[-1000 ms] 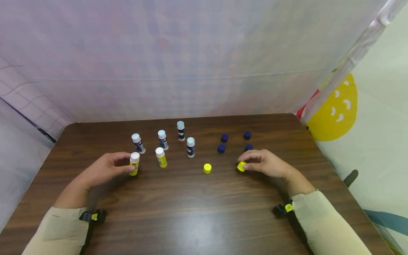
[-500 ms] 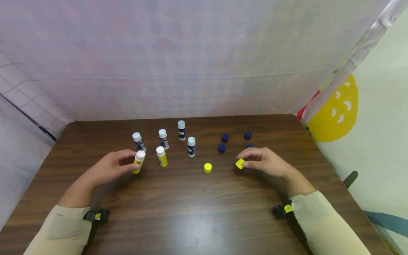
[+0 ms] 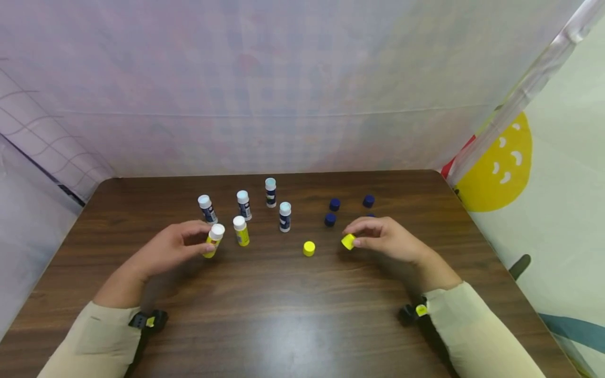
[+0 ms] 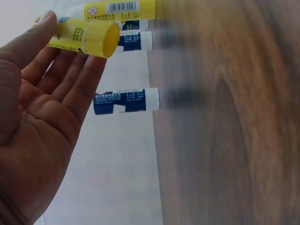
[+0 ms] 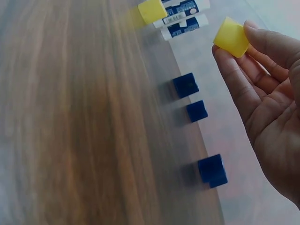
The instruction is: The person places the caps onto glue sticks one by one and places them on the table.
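My left hand (image 3: pixel 177 247) pinches an uncapped yellow glue stick (image 4: pixel 79 35) between thumb and fingertips. Its white top leans to the right, and the left wrist view shows its base lifted off the table. Just right of it stands a second yellow glue stick (image 3: pixel 242 234) with a white top. On the other side, my right hand (image 3: pixel 385 240) holds a yellow cap (image 5: pixel 232 37) by its sides, tilted and above the table. Another yellow cap (image 3: pixel 309 249) sits on the table between the hands, nearer the right one.
Several blue glue sticks (image 3: pixel 285 220) with white tops stand behind the yellow ones. Several dark blue caps (image 3: pixel 330 219) lie behind my right hand, one partly hidden by it. The brown wooden table (image 3: pixel 283 310) ends at a pale cloth (image 3: pixel 264 105) at the back.
My left hand has carried the yellow glue stick to the right, and it tilts more now. My right hand has brought the yellow cap left and slightly up.
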`<state>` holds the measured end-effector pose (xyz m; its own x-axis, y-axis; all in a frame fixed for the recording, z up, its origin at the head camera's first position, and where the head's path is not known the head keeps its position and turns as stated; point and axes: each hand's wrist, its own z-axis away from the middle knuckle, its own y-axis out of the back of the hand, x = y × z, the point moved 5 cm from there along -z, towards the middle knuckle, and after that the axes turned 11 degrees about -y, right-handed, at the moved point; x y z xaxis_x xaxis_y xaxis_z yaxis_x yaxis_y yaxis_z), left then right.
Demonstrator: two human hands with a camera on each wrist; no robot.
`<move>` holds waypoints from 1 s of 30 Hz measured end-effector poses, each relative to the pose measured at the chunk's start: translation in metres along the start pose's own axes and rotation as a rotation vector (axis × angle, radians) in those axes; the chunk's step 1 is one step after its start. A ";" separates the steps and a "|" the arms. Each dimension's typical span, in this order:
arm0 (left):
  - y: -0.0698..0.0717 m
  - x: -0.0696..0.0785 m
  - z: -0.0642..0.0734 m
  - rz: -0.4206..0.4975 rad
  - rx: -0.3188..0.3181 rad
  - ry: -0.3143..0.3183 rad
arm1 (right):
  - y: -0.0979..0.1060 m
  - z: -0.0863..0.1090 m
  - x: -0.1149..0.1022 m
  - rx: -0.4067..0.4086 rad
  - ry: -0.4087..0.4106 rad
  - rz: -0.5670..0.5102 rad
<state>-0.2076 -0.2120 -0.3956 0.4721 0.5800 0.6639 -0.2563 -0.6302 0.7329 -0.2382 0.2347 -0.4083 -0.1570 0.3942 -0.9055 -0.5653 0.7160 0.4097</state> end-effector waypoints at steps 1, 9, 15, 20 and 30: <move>-0.001 0.001 0.000 0.007 -0.003 0.000 | -0.001 -0.001 -0.001 -0.003 0.004 0.002; -0.008 0.008 -0.002 0.069 -0.028 -0.017 | -0.005 -0.008 -0.004 -0.008 0.019 -0.017; -0.013 0.011 -0.006 0.073 -0.041 -0.040 | -0.009 -0.014 -0.005 0.009 0.026 -0.021; -0.015 0.014 -0.008 0.068 -0.050 -0.056 | -0.012 -0.018 -0.010 0.010 0.025 -0.036; -0.020 0.025 -0.017 0.064 -0.084 -0.089 | -0.018 -0.023 -0.021 0.018 0.046 -0.057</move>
<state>-0.2047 -0.1766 -0.3908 0.5246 0.4893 0.6967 -0.3562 -0.6171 0.7016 -0.2438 0.2000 -0.3988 -0.1622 0.3255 -0.9315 -0.5598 0.7471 0.3585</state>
